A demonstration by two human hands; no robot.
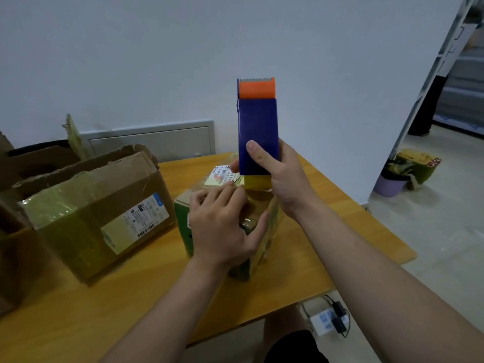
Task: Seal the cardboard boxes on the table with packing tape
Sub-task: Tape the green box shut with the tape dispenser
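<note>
A small green-and-tan cardboard box point(183, 221) stands in the middle of the wooden table point(327, 224). My left hand point(222, 224) lies on top of it, its fingers pressing the tape down and its thumb over the right side. My right hand point(285, 179) grips a blue tape dispenser point(258, 127) with an orange blade guard, held upright just above the box's far end. A strip of yellowish tape point(255, 182) runs from the dispenser's lower end onto the box top. A white shipping label point(222, 175) sits on the far part of the top.
A larger brown box point(99, 213) wrapped in tape, with torn flaps, lies left of the small one. More open cardboard point(15, 244) sits at the far left. A power strip point(327, 319) lies on the floor below the table's front edge. A potted bundle point(408, 171) stands at right.
</note>
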